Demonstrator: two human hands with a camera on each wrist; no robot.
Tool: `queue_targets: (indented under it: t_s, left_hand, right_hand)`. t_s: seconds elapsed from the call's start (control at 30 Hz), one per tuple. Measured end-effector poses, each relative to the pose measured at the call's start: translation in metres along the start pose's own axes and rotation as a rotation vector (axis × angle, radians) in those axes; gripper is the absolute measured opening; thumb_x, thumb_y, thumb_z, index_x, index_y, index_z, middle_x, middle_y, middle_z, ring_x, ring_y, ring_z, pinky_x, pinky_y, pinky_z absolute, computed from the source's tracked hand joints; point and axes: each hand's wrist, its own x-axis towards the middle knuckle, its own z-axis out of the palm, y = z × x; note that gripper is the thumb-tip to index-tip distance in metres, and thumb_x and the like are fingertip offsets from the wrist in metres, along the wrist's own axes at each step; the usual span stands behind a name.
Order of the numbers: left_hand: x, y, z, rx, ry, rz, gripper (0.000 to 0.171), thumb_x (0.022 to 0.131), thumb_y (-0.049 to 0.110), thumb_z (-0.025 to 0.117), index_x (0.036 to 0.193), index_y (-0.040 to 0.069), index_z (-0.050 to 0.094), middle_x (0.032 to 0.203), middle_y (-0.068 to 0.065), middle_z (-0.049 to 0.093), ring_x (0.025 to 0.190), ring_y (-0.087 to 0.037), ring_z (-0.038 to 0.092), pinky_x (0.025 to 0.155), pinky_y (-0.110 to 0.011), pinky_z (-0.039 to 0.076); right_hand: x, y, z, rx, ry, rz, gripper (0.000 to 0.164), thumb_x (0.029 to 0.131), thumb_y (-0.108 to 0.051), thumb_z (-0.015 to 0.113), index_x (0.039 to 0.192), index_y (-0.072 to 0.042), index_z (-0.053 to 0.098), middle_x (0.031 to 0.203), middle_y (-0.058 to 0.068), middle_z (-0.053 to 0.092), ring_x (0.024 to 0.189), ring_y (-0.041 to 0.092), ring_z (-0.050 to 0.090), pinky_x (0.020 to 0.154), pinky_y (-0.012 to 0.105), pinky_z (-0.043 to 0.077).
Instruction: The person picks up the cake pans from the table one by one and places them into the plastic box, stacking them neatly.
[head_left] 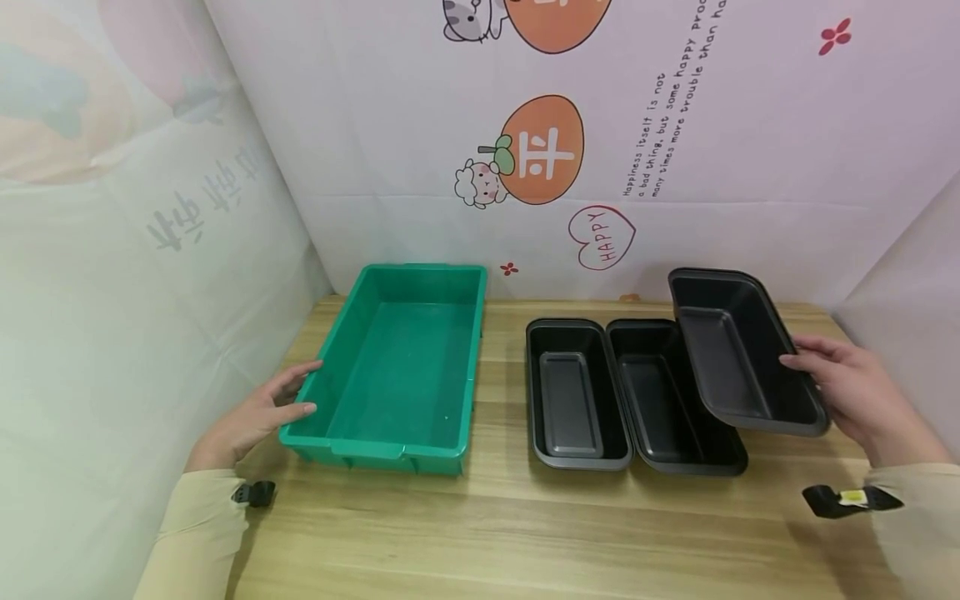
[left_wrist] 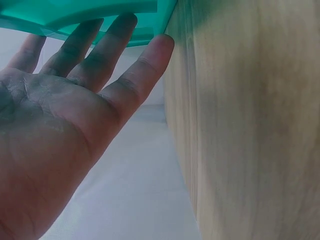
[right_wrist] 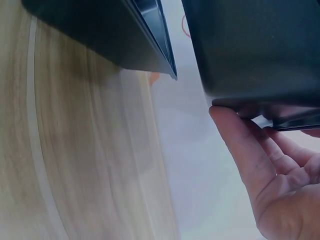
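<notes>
Tabletop (head_left: 420, 542) of pale wood carried the green tray (head_left: 408, 367) in the head view. At the near left corner of the tray was the left hand (head_left: 251, 417), its fingers and thumb spread apart and touching the rim. To the right of the tray, across a strip of wood, stood the first dark pan (head_left: 570, 400), with the second dark pan (head_left: 652, 392) just beside it and farther from the tray. Farthest right of the tray, the right hand (head_left: 855, 387) pinched the third dark pan (head_left: 727, 358) — thumb over the rim, fingers outside. That pan was tilted and covered part of the second one; whether the two touched, I could not tell. Behind the tray rose a printed cloth (head_left: 390, 167) with cartoon figures and lettering. Pale sleeves (head_left: 198, 521) covered both arms.

In the left wrist view, the left hand showed its palm, the fingers fairly straight and fanned, their tips against the outer side of the tray.

In the right wrist view, fingers pressed against the outside of the third dark pan, on its side away from the tray. Another dark pan stood nearer the tray — which of the two, I could not tell.
</notes>
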Motion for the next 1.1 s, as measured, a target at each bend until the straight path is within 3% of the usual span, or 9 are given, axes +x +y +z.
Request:
queue_targets:
  t_s: [0.53, 1.1]
  left_hand:
    - [0.0, 0.001, 0.0, -0.008, 0.0, 0.002, 0.069, 0.099, 0.033, 0.061, 0.157, 0.03, 0.024, 0.16, -0.015, 0.017, 0.142, -0.05, 0.014, 0.103, -0.072, 0.02]
    - [0.0, -0.003, -0.001, 0.007, 0.012, -0.001, 0.069, 0.099, 0.035, 0.061, 0.156, 0.031, 0.024, 0.16, -0.015, 0.018, 0.142, -0.049, 0.016, 0.104, -0.071, 0.022]
  right_hand:
    - [0.005, 0.004, 0.026, 0.091, -0.061, -0.049, 0.03, 0.097, 0.007, 0.053, 0.104, -0.017, 0.07, 0.096, -0.004, 0.071, 0.079, 0.011, 0.069, 0.059, 0.029, 0.057]
    - [0.013, 0.004, 0.058, 0.067, -0.073, -0.042, 0.025, 0.096, 0.003, 0.058, 0.108, -0.017, 0.068, 0.097, -0.005, 0.071, 0.079, 0.011, 0.069, 0.059, 0.03, 0.058]
